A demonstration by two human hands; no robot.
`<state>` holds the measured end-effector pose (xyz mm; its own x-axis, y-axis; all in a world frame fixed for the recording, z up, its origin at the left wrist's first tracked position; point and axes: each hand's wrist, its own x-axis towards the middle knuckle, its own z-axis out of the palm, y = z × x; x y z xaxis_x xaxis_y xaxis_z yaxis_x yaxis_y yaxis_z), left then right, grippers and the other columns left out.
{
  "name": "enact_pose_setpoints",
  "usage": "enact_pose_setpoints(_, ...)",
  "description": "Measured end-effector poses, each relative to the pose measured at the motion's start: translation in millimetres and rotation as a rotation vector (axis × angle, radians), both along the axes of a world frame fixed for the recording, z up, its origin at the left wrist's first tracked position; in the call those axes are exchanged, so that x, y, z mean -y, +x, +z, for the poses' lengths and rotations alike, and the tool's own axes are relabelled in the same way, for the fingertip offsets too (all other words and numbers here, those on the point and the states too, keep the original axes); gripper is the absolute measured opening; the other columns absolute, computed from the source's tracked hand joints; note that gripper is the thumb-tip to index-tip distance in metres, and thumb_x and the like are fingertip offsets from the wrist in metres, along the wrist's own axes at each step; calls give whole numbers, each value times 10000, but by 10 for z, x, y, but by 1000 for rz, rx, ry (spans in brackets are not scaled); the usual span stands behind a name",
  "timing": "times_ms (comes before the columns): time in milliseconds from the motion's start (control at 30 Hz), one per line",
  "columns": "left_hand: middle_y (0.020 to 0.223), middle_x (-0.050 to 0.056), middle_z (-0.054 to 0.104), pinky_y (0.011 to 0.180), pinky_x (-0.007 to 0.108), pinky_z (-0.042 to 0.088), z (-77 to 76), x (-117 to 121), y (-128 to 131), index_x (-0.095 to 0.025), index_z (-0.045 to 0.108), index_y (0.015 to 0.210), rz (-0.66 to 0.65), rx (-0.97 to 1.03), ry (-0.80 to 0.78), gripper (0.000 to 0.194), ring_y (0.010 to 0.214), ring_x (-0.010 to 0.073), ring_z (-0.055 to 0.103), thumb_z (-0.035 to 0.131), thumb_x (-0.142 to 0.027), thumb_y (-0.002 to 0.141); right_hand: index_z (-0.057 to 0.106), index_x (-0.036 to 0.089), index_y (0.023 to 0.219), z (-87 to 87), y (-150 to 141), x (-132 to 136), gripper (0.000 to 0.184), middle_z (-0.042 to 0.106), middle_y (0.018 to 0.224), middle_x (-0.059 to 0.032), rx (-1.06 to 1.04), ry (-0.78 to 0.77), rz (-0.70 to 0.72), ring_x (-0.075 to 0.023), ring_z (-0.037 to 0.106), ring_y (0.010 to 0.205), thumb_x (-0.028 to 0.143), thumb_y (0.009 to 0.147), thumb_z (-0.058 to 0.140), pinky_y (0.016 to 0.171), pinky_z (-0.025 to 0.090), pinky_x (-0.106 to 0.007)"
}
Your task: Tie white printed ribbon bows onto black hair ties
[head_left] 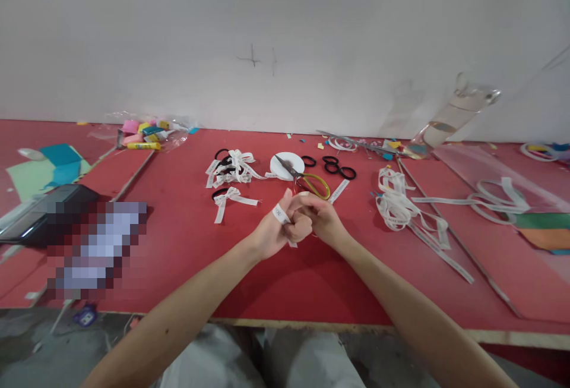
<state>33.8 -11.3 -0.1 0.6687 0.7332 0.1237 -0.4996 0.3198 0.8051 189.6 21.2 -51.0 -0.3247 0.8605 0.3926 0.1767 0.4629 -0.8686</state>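
Note:
A white printed ribbon (280,214) crosses the thumb side of my left hand (278,229), whose fingers are curled closed on it. My right hand (321,215) meets it at the fingertips, closed in a pinch; what lies between those fingers is hidden. Just beyond my hands lie scissors (318,185) with yellow handles, their blades over a white ribbon roll (276,168). To the left sits a pile of black hair ties with white ribbon bows (234,168), and nearer me one single bow (229,198). Plain black hair ties (332,165) rest right of the roll.
Loose white ribbon (394,207) lies in a heap at the right. A tilted clear bottle (454,117) leans near the white wall. At the left are a blurred phone-like thing (102,245), a black case (66,213) and a plastic bag of colourful pieces (146,132).

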Motion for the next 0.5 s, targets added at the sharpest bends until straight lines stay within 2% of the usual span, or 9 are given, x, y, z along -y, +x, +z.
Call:
enact_pose_setpoints(100, 471, -90, 190, 484, 241, 173, 50, -17, -34, -111, 633, 1211, 16, -5, -17, 747, 464, 98, 139, 222, -673, 939, 675, 201, 955, -44, -6, -16, 187, 664, 808, -27, -5, -10, 22, -136, 601, 683, 311, 909, 531, 609, 487, -256)
enact_pose_setpoints(200, 486, -83, 196, 497, 247, 165, 76, -22, -58, -77, 605, 1270, 3, -32, 1, 842, 478, 103, 144, 175, -709, 917, 678, 183, 834, -40, -11, -6, 227, 666, 743, -35, 29, -35, 16, -146, 597, 655, 336, 914, 531, 582, 479, -262)
enact_pose_setpoints(267, 499, -80, 204, 509, 253, 159, 71, -26, -65, -77, 577, 1312, -6, -46, 17, 869, 488, 105, 145, 148, -718, 911, 650, 170, 742, -31, -5, -3, 271, 624, 659, -22, 56, -55, 9, -132, 554, 590, 335, 915, 522, 537, 442, -253)
enact_pose_setpoints(367, 511, -78, 216, 527, 264, 155, 47, -37, -69, -92, 525, 1373, -18, -71, 47, 879, 500, 108, 140, 96, -708, 915, 623, 160, 704, -22, 15, -15, 286, 564, 602, -1, 88, -55, -11, -109, 488, 539, 323, 912, 513, 512, 390, -243)
enact_pose_setpoints(500, 523, -71, 234, 535, 269, 163, 36, -49, -72, -104, 482, 1415, -45, -113, 76, 919, 510, 115, 149, 39, -722, 897, 605, 161, 685, -7, 42, -24, 279, 567, 611, -3, 99, -57, -36, -112, 495, 559, 315, 903, 521, 531, 395, -244)
